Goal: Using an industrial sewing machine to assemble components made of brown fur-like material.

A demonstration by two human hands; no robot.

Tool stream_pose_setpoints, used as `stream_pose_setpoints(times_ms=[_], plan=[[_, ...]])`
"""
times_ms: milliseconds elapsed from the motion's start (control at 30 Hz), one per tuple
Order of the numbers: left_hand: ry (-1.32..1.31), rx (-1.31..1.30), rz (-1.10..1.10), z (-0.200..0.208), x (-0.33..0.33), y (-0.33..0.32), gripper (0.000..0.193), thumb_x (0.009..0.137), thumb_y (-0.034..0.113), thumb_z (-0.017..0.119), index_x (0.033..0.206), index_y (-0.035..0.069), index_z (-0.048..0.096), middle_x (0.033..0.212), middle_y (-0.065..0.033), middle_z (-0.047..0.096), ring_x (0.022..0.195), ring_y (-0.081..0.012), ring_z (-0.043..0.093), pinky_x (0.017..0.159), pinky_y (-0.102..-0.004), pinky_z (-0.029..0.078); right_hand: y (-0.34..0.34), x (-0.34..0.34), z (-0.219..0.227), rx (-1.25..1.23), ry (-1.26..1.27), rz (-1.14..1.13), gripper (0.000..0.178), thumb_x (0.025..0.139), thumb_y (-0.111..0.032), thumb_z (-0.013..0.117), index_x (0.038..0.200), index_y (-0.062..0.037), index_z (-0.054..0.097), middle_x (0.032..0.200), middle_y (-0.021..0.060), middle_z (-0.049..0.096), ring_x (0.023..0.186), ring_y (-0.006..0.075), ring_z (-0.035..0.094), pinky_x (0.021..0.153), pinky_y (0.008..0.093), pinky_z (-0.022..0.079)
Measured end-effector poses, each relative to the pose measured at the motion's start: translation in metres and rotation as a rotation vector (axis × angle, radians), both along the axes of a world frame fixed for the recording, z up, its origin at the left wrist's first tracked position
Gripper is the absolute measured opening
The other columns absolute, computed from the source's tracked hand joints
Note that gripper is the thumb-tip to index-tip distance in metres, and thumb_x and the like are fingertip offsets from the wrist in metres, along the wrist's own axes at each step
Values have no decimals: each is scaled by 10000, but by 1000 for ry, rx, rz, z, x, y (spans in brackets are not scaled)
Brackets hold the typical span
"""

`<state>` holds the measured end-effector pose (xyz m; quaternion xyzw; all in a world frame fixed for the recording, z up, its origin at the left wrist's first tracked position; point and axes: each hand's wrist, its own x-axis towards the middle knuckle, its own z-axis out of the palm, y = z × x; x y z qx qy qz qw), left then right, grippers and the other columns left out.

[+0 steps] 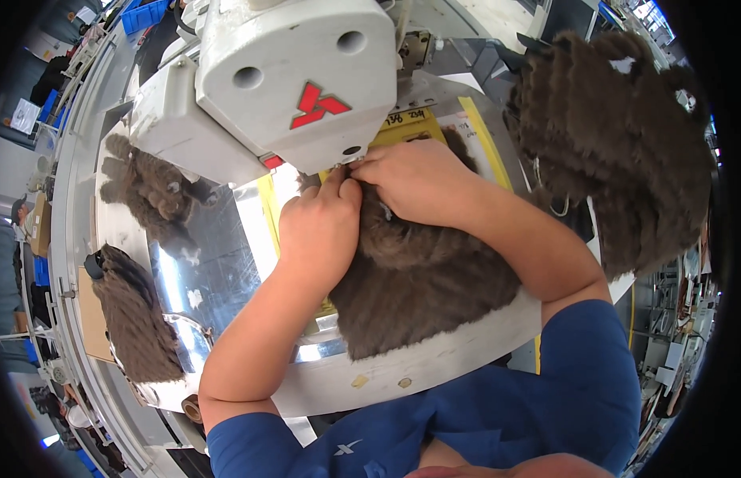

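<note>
A brown plush fabric piece lies in front of me, its near part spread over the table edge. My left hand is closed at its far left side, fingertips pinching the fabric close under the machine head. Coming in from the right, my right hand has curled fingers that meet the left fingertips on the same piece. Both sets of fingertips sit by the lower end of the white sewing machine head. What exactly lies between them is too small to make out. Under the fabric is a yellow template plate.
A tall stack of brown plush pieces stands at the right. At the left lie a loose plush piece and a bundle of plush. A shiny metal plate covers part of the white table. The machine head overhangs my hands.
</note>
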<state>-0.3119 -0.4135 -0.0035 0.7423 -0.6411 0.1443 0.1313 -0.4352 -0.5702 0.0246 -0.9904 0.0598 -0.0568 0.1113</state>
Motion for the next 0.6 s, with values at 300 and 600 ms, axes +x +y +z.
stream_pose_setpoints(times_ms=[300, 600], plan=[[134, 90, -27, 1, 7, 6, 301, 780, 29, 638, 1081, 32, 648, 1265, -131, 709, 931, -330, 728, 771, -405, 595, 1, 1, -2, 31, 13, -43, 239, 897, -147, 627, 1092, -129, 764, 1104, 38, 751, 933, 291, 727, 772, 437, 579], [238, 138, -201, 21, -2, 27, 675, 656, 97, 793, 1313, 79, 640, 1351, -100, 668, 949, -308, 716, 787, -402, 592, -2, 2, 0, 21, -12, -32, 265, 904, -169, 619, 1103, -104, 782, 1206, 12, 755, 1058, 261, 718, 862, 401, 579]])
